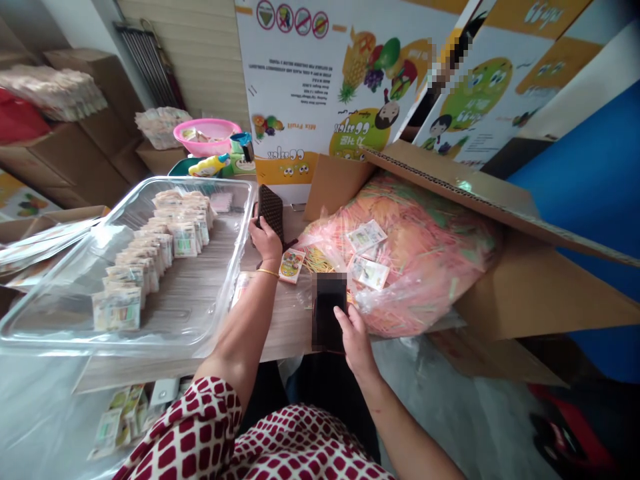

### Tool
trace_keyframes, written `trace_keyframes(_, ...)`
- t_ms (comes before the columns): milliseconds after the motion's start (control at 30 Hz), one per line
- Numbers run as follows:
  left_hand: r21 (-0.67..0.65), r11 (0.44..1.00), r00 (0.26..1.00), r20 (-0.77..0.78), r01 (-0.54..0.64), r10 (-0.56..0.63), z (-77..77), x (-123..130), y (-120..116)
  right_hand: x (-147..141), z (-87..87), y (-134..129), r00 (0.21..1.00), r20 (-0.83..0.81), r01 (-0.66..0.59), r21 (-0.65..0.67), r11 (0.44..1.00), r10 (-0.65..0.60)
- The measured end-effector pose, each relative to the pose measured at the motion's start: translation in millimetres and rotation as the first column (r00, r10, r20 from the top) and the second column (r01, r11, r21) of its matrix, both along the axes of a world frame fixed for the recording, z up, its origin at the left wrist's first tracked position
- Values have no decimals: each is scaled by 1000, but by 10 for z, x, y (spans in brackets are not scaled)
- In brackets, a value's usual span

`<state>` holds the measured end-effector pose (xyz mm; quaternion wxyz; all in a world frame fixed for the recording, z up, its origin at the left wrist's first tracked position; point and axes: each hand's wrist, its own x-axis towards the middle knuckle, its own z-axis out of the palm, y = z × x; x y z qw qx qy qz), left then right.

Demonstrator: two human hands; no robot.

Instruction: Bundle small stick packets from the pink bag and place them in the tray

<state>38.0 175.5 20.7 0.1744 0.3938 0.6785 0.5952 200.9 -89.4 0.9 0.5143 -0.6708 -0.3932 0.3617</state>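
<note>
My left hand (267, 241) is closed on the lower left side of a dark brown patterned wallet (271, 208), which stands near the back of the table. In my right hand (356, 337) is a black smartphone (331, 313), held over the table's front edge with the thumb on its face; part of the phone is blurred out. Between the two hands lies a small printed packet (292, 265). Right of the phone, a big clear bag of thin pink, orange and green sticks (415, 247) spills from a carton, with two small packets (367, 235) on top.
A clear plastic tray (245, 233) to the left holds rows of small packets (145, 257). Behind it are a pink basin (207, 133) and a yellow bottle (210, 165). Printed cartons (305, 87) form a wall at the back. Cardboard flaps (540, 280) jut out on the right.
</note>
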Motion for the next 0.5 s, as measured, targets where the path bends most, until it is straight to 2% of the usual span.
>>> trace_keyframes(100,67,997,998,-54,39,-35,-55,24,-68,-22,39,35,998,19,-60,1,998,60)
trace_keyframes(233,168,984,995,-99,52,-35,-38,53,-139,-28,171,97,987,90,-145,140,979,134)
trace_keyframes(367,259,966,996,-83,9,13,204,92,-238,-15,358,146,947,155,-294,63,954,281)
trace_keyframes(500,371,929,996,-80,-5,37,521,107,-494,-7,587,195,961,147,-246,73,966,234)
